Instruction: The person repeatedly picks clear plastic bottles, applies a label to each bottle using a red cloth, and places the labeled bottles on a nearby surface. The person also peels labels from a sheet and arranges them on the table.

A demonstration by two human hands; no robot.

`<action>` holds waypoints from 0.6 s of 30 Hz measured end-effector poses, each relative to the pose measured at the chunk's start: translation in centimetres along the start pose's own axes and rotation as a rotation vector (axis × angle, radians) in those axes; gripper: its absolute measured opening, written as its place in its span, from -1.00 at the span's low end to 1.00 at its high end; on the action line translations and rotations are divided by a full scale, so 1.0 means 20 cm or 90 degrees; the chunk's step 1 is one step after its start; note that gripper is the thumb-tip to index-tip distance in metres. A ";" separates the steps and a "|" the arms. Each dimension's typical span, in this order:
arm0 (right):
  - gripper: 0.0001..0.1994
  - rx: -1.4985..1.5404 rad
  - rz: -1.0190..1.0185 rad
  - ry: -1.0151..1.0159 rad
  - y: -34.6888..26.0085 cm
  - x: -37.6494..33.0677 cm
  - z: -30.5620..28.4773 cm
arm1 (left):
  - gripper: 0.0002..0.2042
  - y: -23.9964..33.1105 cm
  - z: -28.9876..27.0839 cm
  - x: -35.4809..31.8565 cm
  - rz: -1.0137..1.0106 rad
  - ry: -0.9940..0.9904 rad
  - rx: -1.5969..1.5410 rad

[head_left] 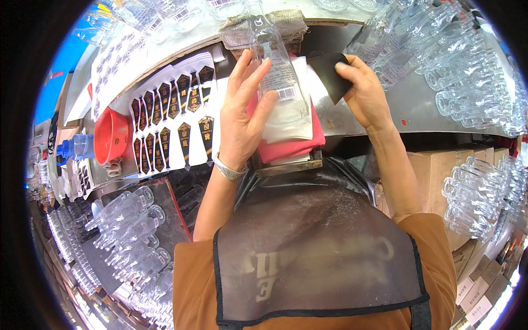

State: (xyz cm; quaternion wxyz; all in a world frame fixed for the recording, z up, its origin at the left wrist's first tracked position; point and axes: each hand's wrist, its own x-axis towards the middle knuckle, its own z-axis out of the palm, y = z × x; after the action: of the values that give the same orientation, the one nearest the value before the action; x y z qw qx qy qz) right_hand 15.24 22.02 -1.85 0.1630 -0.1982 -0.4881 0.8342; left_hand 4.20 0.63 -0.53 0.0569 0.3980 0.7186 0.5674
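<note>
A clear glass bottle [283, 77] lies on folded white and red cloths [291, 144] over a small wooden stand [289, 166]. My left hand [242, 110] rests on the bottle's left side, fingers spread over a white barcode sticker on the glass. My right hand [360, 88] pinches a dark label piece [330, 71] just right of the bottle.
White sheets of dark pointed labels [170, 121] lie to the left, beside a red bowl [110, 135] and a blue-capped bottle [74, 147]. Several clear bottles are piled at the upper right [456, 60], right [478, 192] and lower left [129, 225]. Cardboard boxes [434, 165] stand under the metal bench.
</note>
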 end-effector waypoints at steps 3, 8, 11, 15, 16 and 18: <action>-0.69 -0.281 -0.138 -0.110 -0.10 -0.06 0.15 | -0.53 -0.01 0.01 0.00 0.002 0.006 -0.010; -0.70 -0.447 -0.280 0.019 -0.12 0.09 0.15 | -0.52 0.01 0.01 0.00 -0.007 0.000 -0.023; -0.71 -0.569 -0.317 -0.141 -0.19 0.03 0.21 | -0.53 -0.03 0.00 0.00 0.011 -0.010 -0.009; -0.72 -0.613 -0.372 -0.048 -0.31 0.11 0.28 | -0.45 -0.01 0.00 -0.01 -0.030 0.033 -0.041; -0.73 -0.634 -0.407 -0.131 -0.35 0.10 0.32 | -0.26 -0.02 -0.01 -0.03 -0.041 0.015 -0.033; -0.72 -0.730 -0.444 -0.224 -0.35 0.12 0.35 | -0.13 -0.02 -0.04 -0.07 -0.036 -0.033 -0.015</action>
State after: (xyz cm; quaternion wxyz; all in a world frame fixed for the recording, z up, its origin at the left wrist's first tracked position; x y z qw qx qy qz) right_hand 10.30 21.17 7.10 0.2093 0.0539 -0.9064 0.3630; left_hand 4.65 -0.90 -1.12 0.0964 0.3914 0.7210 0.5636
